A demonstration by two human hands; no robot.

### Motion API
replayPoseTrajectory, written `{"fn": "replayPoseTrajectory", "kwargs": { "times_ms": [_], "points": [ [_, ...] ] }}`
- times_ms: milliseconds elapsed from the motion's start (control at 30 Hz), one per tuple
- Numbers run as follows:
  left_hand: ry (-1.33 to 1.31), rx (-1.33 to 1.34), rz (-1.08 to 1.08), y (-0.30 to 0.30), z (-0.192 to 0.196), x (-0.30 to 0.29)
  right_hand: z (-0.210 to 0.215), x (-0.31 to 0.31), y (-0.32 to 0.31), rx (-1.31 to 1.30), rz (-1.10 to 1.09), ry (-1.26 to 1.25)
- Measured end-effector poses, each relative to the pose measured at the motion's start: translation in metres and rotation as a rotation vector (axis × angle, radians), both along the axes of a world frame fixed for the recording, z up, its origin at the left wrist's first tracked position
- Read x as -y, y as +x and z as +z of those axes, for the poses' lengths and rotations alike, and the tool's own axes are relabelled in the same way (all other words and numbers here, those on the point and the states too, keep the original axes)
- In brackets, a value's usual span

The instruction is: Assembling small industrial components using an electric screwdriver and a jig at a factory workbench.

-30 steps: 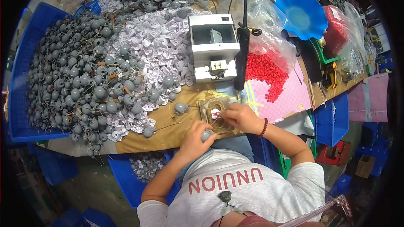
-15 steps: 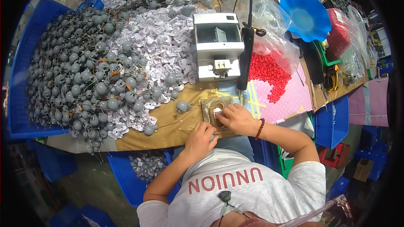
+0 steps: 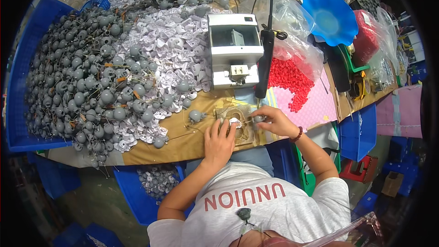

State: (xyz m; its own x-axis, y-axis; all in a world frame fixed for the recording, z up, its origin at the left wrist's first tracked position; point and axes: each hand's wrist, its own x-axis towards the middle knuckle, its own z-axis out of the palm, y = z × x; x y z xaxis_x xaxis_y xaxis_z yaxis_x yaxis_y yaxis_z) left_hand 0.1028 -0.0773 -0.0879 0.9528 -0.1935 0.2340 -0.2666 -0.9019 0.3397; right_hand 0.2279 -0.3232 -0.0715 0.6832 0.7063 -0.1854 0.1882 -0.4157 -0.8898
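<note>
Grey balls [image 3: 87,91] heap toward the bench's left edge, white pieces [image 3: 169,45] beside them. The bench top [image 3: 192,137] is tan. A white machine [image 3: 234,50] sits mid-bench, red beads [image 3: 286,77] on a pink mat [image 3: 315,107] to its right. A bright blue wavy bowl [image 3: 331,16] sits near the far right corner; blue bins [image 3: 18,87] ring the edges.

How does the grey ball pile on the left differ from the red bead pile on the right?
The grey ball pile is far larger and spreads across the bench into the blue bin; the red bead pile is a small heap spilling from a clear bag onto a pink sheet. The grey balls are bigger, with wire stems; the red beads are tiny, stems not visible. Both lie loose on the bench.
</note>
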Motion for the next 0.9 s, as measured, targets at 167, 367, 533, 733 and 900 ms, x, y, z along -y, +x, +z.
{"fn": "replayPoseTrajectory", "kwargs": {
  "times_ms": [167,367,533,733,900],
  "points": [
    [0.013,-0.006,-0.049,0.001,-0.003,-0.002,-0.047,-0.02,-0.015,-0.144,-0.318,0.36],
    [0.005,-0.004,-0.08,0.003,-0.004,-0.006,-0.037,-0.047,-0.01,-0.701,-0.416,0.668],
    [-0.028,-0.008,-0.11,0.007,-0.004,-0.01,-0.02,-0.043,0.003,-0.701,-0.194,0.377],
    [-0.071,0.0,-0.121,0.01,-0.004,-0.012,-0.002,-0.052,0.004,0.11,0.052,-0.011],
    [-0.099,0.02,-0.109,0.011,-0.004,-0.012,0.005,-0.067,-0.006,0.33,-0.003,-0.2]
  ]
}}
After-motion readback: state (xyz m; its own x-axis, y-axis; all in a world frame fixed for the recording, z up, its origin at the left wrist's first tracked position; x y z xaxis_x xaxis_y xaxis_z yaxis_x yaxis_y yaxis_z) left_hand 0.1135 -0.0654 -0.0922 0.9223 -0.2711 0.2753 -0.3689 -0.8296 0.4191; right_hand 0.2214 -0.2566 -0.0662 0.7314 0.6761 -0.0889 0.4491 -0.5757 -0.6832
